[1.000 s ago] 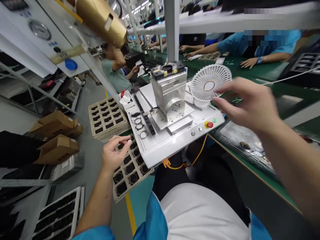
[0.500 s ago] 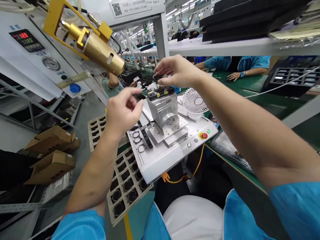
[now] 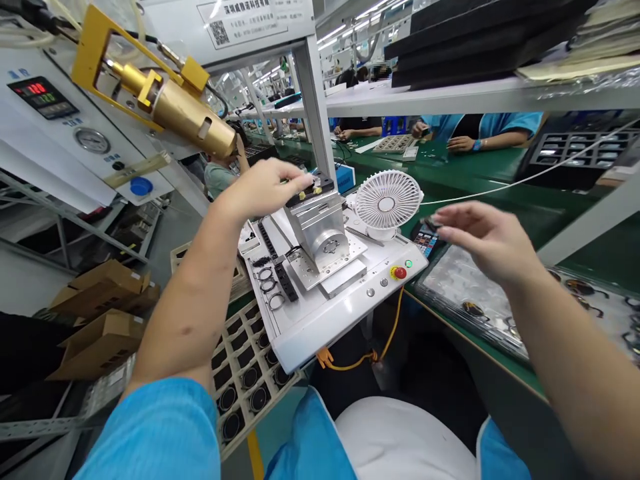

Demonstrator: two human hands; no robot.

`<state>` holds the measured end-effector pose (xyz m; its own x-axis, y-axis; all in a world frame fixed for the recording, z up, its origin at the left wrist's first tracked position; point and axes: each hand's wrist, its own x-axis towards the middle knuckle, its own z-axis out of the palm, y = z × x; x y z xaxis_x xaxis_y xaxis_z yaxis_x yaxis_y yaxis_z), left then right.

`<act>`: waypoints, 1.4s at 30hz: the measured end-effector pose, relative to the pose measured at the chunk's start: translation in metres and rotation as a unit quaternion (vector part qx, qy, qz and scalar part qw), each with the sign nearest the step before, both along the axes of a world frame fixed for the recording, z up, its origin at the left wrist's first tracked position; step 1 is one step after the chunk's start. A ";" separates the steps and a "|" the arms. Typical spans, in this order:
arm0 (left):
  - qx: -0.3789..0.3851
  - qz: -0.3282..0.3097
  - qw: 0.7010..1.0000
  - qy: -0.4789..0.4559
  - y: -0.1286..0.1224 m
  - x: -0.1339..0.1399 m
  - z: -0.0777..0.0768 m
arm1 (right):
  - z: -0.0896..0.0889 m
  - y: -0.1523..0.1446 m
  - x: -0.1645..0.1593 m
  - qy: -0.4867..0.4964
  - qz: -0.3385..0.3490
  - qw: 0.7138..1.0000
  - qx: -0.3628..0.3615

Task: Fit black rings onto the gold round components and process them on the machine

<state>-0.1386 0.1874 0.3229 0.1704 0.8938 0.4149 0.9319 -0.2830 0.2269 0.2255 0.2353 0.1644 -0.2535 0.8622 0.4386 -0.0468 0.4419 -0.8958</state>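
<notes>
The right hand (image 3: 483,233) pinches a small dark part (image 3: 431,223) between its fingers. The left hand (image 3: 270,187) has its fingers at the black top (image 3: 327,182) of the metal block (image 3: 320,230); whether they grip anything, I cannot tell. Between both sets of fingers stands the white fan (image 3: 386,200); a phone (image 3: 425,243) lies below the right ones.
</notes>
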 end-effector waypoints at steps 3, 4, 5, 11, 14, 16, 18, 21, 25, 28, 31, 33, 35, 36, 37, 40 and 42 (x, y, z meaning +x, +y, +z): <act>-0.047 -0.054 0.997 -0.002 -0.016 -0.007 -0.017 | -0.050 -0.012 0.017 -0.024 -0.025 0.991 -0.131; -0.035 -0.063 0.997 -0.004 -0.018 -0.009 -0.022 | -0.064 -0.016 0.019 -0.030 -0.024 0.985 -0.171; -0.020 -0.069 0.997 -0.006 -0.019 -0.011 -0.026 | -0.076 -0.020 0.018 -0.033 -0.020 0.978 -0.205; -0.015 -0.101 0.993 -0.062 -0.011 -0.022 -0.034 | -0.110 -0.032 0.010 -0.026 0.002 0.959 -0.282; -0.003 -0.102 0.993 -0.058 -0.011 -0.021 -0.040 | -0.112 -0.029 0.009 -0.050 0.007 0.961 -0.273; 0.011 -0.081 0.996 -0.032 -0.012 -0.018 -0.044 | -0.114 -0.024 0.006 -0.112 0.009 0.961 -0.252; 0.016 -0.073 0.997 -0.021 -0.011 -0.016 -0.047 | -0.115 -0.020 0.000 -0.213 0.013 0.953 -0.214; 0.010 -0.099 0.995 -0.032 -0.011 -0.017 -0.046 | -0.117 -0.019 -0.012 -0.371 0.010 0.919 -0.134; 0.062 -0.099 0.992 -0.054 -0.032 -0.021 -0.055 | -0.126 -0.025 -0.022 -0.470 -0.013 0.880 -0.065; 0.127 -0.053 0.985 -0.106 -0.072 -0.012 -0.087 | -0.134 -0.029 -0.024 -0.468 -0.022 0.881 -0.058; 0.135 -0.111 0.961 -0.215 -0.119 0.011 -0.144 | -0.139 -0.027 -0.023 -0.442 -0.036 0.894 -0.064; 0.058 -0.152 0.929 -0.331 -0.145 0.037 -0.188 | -0.140 -0.023 -0.020 -0.420 -0.045 0.903 -0.073; -0.067 -0.118 0.886 -0.444 -0.162 0.067 -0.232 | -0.138 -0.024 -0.016 -0.395 -0.051 0.913 -0.086; -0.125 -0.080 0.853 -0.500 -0.167 0.082 -0.252 | -0.137 -0.028 -0.014 -0.375 -0.049 0.921 -0.094; -0.172 -0.046 0.813 -0.555 -0.171 0.097 -0.271 | -0.137 -0.036 -0.012 -0.346 -0.039 0.932 -0.102; -0.241 -0.009 0.679 -0.694 -0.174 0.136 -0.312 | -0.137 -0.079 -0.010 -0.219 0.046 0.968 -0.114; -0.251 -0.025 0.614 -0.748 -0.174 0.152 -0.328 | -0.141 -0.115 -0.014 -0.141 0.093 0.980 -0.103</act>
